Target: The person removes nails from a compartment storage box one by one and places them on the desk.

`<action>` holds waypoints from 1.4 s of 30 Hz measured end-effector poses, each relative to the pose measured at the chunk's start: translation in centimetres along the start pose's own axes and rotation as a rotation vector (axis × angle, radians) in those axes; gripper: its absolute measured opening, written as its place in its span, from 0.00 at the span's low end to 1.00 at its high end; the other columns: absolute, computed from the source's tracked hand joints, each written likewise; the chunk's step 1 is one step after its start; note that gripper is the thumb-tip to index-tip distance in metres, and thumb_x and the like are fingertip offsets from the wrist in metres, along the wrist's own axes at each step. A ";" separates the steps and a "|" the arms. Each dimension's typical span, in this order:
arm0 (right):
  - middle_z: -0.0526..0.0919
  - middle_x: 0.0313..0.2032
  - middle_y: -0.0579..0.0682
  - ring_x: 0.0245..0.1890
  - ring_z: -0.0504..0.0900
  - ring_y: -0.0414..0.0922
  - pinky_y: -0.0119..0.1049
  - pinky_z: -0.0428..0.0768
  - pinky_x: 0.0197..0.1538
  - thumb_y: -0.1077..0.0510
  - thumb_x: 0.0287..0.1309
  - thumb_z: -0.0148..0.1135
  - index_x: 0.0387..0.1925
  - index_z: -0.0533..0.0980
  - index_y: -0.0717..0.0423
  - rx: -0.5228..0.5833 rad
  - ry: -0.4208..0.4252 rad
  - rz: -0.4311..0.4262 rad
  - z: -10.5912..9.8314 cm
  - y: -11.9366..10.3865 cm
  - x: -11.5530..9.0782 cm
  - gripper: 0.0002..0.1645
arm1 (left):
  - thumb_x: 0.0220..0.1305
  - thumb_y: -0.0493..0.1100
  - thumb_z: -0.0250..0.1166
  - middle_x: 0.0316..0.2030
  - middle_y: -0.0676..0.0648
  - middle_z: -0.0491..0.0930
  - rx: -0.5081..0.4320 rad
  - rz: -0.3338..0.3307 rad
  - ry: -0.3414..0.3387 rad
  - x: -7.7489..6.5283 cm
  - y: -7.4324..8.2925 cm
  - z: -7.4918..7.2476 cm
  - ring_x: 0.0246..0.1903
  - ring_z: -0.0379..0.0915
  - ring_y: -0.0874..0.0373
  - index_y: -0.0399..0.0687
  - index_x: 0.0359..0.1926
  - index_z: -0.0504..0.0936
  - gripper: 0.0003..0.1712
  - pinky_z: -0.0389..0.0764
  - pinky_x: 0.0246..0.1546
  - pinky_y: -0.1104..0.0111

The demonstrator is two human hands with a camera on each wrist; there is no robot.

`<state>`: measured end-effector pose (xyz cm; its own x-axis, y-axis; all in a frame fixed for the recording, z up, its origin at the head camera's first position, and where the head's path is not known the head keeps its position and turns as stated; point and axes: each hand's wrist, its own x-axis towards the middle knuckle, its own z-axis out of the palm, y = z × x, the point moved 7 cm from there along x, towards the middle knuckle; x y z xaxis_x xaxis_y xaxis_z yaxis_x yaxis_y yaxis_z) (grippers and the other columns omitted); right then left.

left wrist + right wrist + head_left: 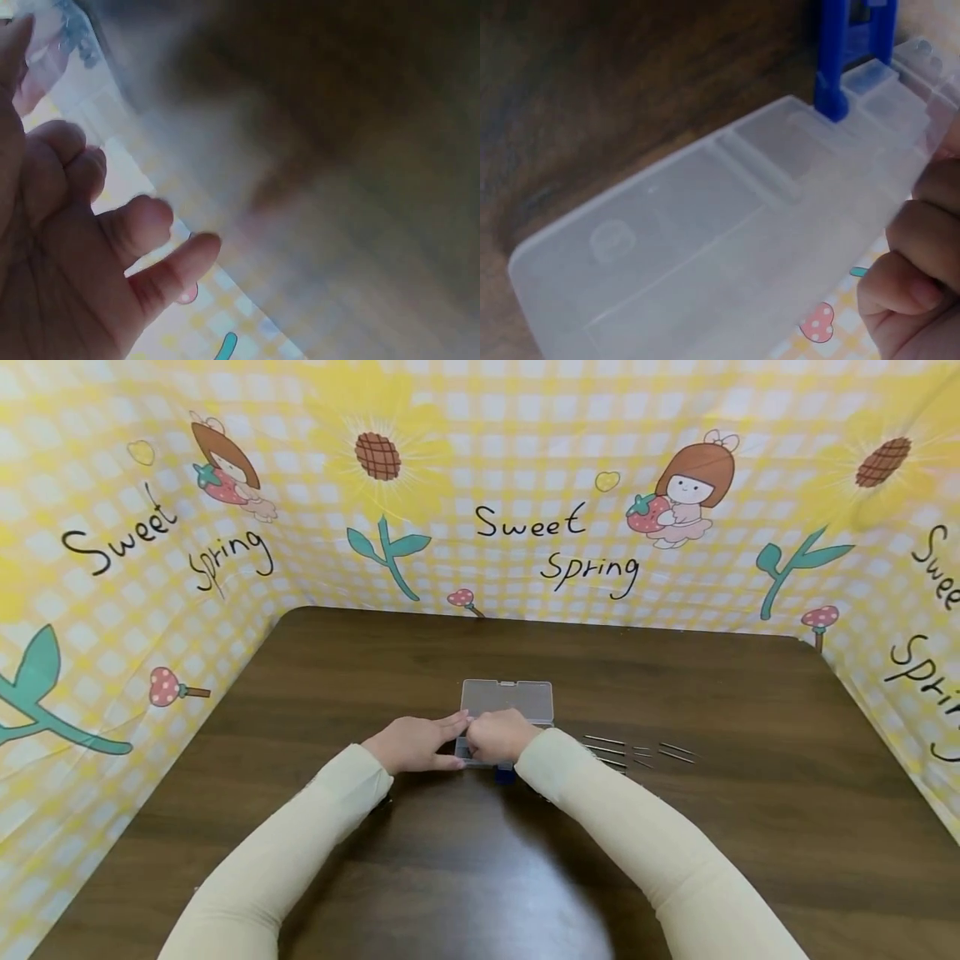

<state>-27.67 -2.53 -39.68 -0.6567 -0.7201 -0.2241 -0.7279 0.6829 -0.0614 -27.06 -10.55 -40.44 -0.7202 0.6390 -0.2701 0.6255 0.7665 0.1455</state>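
Observation:
A small clear plastic box point(480, 764) lies on the table with its lid point(507, 700) swung up at the back. Its blue latch point(832, 67) hangs loose at the front. My left hand point(412, 745) holds the box's left end, thumb at the near edge and fingers toward the far edge. In the left wrist view the other fingers point(142, 225) are bent loosely beside the box. Over the box's compartments is my right hand point(498, 735), fingers curled and fingertips down at it. Whatever lies between those fingertips is hidden. The right wrist view shows the frosted box point(667, 240) close up.
Several thin metal rods point(603, 748) lie right of the box, beside my right sleeve. Shorter thin pieces point(642, 757) and two more rods point(677, 752) lie farther right. A yellow checked cloth point(525, 410) hangs round the back and sides of the dark wooden table point(360, 668).

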 end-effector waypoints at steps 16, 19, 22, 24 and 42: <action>0.82 0.26 0.42 0.24 0.77 0.40 0.43 0.80 0.33 0.56 0.60 0.63 0.24 0.82 0.47 0.021 0.029 0.020 -0.8 0.7 -0.7 0.10 | 0.66 0.59 0.56 0.72 0.44 0.54 -0.005 0.017 -0.009 0.2 0.2 -0.9 0.18 0.68 0.57 0.41 0.73 0.56 0.42 0.75 0.32 0.64; 0.81 0.26 0.41 0.24 0.76 0.40 0.43 0.80 0.32 0.57 0.59 0.63 0.23 0.82 0.47 0.050 0.022 0.038 -1.2 1.1 -1.1 0.10 | 0.66 0.60 0.55 0.72 0.43 0.54 0.013 0.014 -0.017 0.3 0.3 -0.8 0.24 0.74 0.54 0.41 0.73 0.56 0.42 0.76 0.36 0.63; 0.81 0.26 0.40 0.25 0.75 0.39 0.42 0.79 0.33 0.58 0.59 0.62 0.25 0.84 0.47 0.077 0.006 0.050 -1.4 1.5 -1.5 0.09 | 0.67 0.60 0.55 0.72 0.44 0.53 0.008 0.013 -0.035 0.4 0.3 -0.6 0.30 0.78 0.51 0.42 0.73 0.56 0.42 0.77 0.42 0.61; 0.81 0.24 0.40 0.25 0.75 0.39 0.41 0.79 0.32 0.59 0.59 0.61 0.25 0.84 0.47 0.101 -0.003 0.055 -1.5 1.7 -1.7 0.10 | 0.67 0.60 0.55 0.72 0.44 0.52 0.010 0.014 -0.032 0.5 0.2 -0.6 0.39 0.80 0.50 0.42 0.73 0.56 0.42 0.76 0.47 0.60; 0.58 0.11 0.38 0.14 0.57 0.36 0.30 0.54 0.19 0.65 0.52 0.53 0.08 0.63 0.47 0.221 -0.043 0.067 -2.2 6.0 -6.2 0.21 | 0.68 0.59 0.55 0.72 0.45 0.51 -0.018 -0.012 -0.048 0.0 0.0 -0.2 0.64 0.63 0.48 0.42 0.73 0.55 0.42 0.67 0.59 0.57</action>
<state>-28.43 5.77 -36.53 -0.6898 -0.6694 -0.2757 -0.6189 0.7429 -0.2553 -27.15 -10.56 -40.31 -0.7122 0.6262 -0.3172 0.6112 0.7754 0.1587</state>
